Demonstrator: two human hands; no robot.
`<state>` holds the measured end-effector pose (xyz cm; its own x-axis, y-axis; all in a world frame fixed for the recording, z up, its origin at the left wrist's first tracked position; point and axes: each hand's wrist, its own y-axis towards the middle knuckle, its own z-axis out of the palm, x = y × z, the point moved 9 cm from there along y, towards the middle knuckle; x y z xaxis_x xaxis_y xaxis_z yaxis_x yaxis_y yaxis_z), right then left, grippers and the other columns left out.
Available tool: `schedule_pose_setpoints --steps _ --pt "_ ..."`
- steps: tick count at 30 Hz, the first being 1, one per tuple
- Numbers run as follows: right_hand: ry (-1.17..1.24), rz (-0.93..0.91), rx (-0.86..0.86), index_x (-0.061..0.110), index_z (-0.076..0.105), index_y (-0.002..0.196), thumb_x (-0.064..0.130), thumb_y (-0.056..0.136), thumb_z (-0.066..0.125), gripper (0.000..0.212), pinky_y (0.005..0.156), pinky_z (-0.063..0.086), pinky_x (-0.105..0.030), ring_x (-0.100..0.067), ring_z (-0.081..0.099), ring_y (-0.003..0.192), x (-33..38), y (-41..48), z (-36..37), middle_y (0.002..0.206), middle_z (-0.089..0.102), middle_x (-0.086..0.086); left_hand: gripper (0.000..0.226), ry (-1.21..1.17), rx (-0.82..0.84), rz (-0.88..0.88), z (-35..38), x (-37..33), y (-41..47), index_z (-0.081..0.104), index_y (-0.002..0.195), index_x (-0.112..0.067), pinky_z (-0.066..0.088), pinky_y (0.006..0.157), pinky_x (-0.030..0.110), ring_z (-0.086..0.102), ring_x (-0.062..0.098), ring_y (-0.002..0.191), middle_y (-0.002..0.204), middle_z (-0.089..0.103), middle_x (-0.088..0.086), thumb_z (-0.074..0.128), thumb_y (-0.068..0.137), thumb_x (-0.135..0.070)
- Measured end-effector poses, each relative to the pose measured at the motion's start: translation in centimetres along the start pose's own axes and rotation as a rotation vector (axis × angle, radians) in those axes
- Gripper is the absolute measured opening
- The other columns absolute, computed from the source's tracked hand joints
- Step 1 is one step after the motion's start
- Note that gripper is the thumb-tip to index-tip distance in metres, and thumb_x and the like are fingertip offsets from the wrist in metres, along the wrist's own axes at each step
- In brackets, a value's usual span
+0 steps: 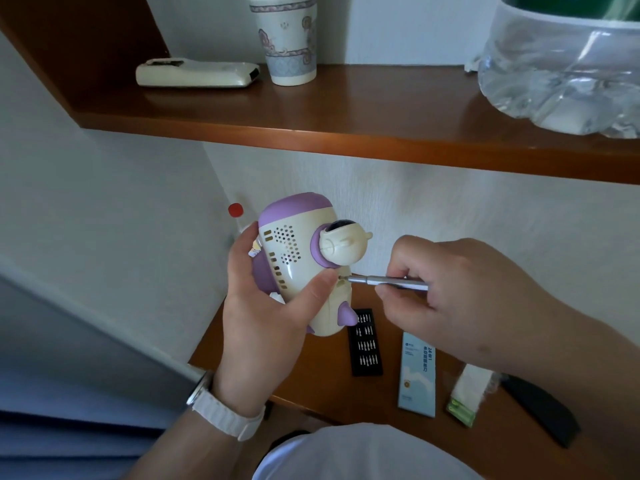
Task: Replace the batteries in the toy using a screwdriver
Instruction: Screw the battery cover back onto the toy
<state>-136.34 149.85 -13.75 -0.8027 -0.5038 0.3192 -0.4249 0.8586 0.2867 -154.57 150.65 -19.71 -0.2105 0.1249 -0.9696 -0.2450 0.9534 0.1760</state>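
Note:
A cream and purple toy [294, 251] is held up in the air over the low wooden table [322, 386]. My left hand [266, 317] grips it from below and the left, with the thumb pressed near a screw spot on its side. My right hand [460, 289] pinches a slim silver screwdriver [388, 283] that lies nearly level. Its tip touches the toy just beside my left thumb. A pack of green batteries [471, 393] lies on the table at the right.
On the table lie a black tray of screwdriver bits [366, 344], a light blue box [417, 374] and a black case lid [543, 410]. The upper shelf [346, 126] carries a white remote [197, 73], a paper cup [287, 39] and a big clear water jug [568, 64].

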Motion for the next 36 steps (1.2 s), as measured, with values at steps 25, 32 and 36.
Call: schedule_pose_setpoints --steps 25,32,36 --pt "0.125 0.077 0.062 0.028 0.046 0.082 0.035 0.080 0.058 0.015 0.043 0.031 -0.028 -0.013 0.040 0.042 -2.0 1.8 0.7 0.049 0.046 0.004 0.090 0.008 0.029 -0.057 1.2 1.1 2.0 0.037 0.139 -0.033 0.062 0.055 0.042 0.069 0.019 0.103 0.116 0.066 -0.005 0.079 0.061 -0.047" --pt "0.073 0.060 0.106 0.025 0.057 0.077 0.030 0.087 0.057 0.011 0.043 0.025 -0.019 -0.014 0.050 0.055 -2.7 2.0 0.9 0.050 0.046 0.008 0.085 0.016 0.044 -0.067 1.9 1.2 2.2 0.037 0.136 -0.037 0.062 0.055 0.042 0.068 0.016 0.103 0.116 0.064 -0.008 0.079 0.063 -0.045" --pt "0.080 0.071 0.133 0.027 0.060 0.077 0.044 0.086 0.045 0.025 0.043 0.031 -0.022 -0.014 0.052 0.053 -3.0 2.2 1.0 0.054 0.053 0.006 0.086 0.019 0.034 -0.068 2.1 1.3 2.4 0.037 0.137 -0.036 0.062 0.056 0.040 0.068 0.013 0.101 0.114 0.064 -0.010 0.079 0.063 -0.044"
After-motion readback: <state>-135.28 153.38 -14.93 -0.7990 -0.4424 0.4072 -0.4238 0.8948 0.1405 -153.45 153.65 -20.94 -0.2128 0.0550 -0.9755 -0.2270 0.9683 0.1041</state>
